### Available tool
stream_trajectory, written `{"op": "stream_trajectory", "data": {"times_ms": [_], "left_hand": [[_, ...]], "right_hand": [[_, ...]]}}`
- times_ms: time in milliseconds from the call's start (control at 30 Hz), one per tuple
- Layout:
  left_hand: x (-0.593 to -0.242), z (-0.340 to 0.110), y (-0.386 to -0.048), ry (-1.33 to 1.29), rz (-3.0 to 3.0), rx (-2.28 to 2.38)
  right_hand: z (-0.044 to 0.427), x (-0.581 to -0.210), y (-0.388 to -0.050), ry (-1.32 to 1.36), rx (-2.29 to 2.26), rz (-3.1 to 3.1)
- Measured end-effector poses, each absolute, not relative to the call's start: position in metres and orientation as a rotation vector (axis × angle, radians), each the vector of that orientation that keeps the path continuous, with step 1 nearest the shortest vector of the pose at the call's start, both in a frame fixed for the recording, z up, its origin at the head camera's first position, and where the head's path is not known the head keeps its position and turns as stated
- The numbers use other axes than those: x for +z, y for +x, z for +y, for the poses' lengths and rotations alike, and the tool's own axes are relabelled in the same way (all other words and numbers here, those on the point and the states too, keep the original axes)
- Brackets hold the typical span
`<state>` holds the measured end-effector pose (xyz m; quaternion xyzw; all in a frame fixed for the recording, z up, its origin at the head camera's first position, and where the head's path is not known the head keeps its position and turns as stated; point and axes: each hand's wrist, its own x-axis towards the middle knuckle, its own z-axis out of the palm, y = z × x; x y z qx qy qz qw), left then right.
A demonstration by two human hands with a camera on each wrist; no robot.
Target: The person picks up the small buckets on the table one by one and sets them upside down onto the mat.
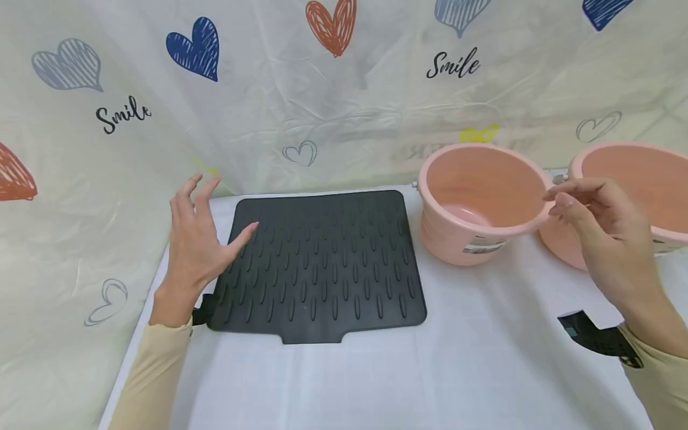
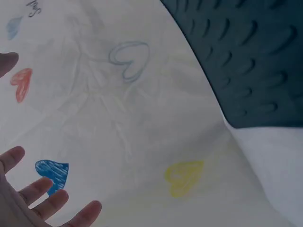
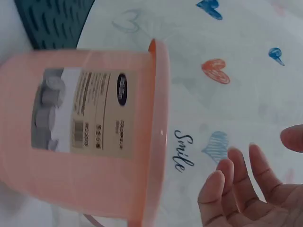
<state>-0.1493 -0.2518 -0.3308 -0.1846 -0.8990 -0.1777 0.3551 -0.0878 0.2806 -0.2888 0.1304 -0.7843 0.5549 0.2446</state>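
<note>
My left hand (image 1: 193,245) hovers over the left edge of a black rubbery mat (image 1: 317,263), fingers spread and thumb apart, holding nothing. In the left wrist view, the fingers (image 2: 49,203) stand clear of the mat's corner (image 2: 255,71). Right of the mat, a pink bucket (image 1: 451,239) stands upright, a paper label on its side. My right hand (image 1: 618,239) is beside that bucket's right rim, its fingers loosely bent. The right wrist view shows a gap between the fingers (image 3: 241,184) and the labelled bucket (image 3: 90,170), with nothing held.
Another pink bucket (image 1: 663,191) stands at the far right, partly hidden by the right hand. White cloth (image 1: 376,382) covers the table. A pale sheet with hearts and lettering (image 1: 365,95) hangs behind and on the left.
</note>
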Motion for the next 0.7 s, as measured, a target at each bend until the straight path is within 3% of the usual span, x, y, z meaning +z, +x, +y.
{"op": "stream_trajectory", "data": {"times_ms": [133, 400, 700], "left_hand": [[-0.336, -0.247, -0.144, -0.527, -2.425, -0.727], [-0.345, -0.24, -0.132, -0.565, -2.59, -1.192], [-0.361, -0.231, -0.136, -0.673, -2.629, -1.54]], "right_hand": [[0.292, -0.301, -0.082, 0.27, 2.046, -2.07], [0.3, -0.332, -0.077, 0.34, 1.969, -2.618], [0.288, -0.355, -0.082, 0.458, 2.466, -2.354]]}}
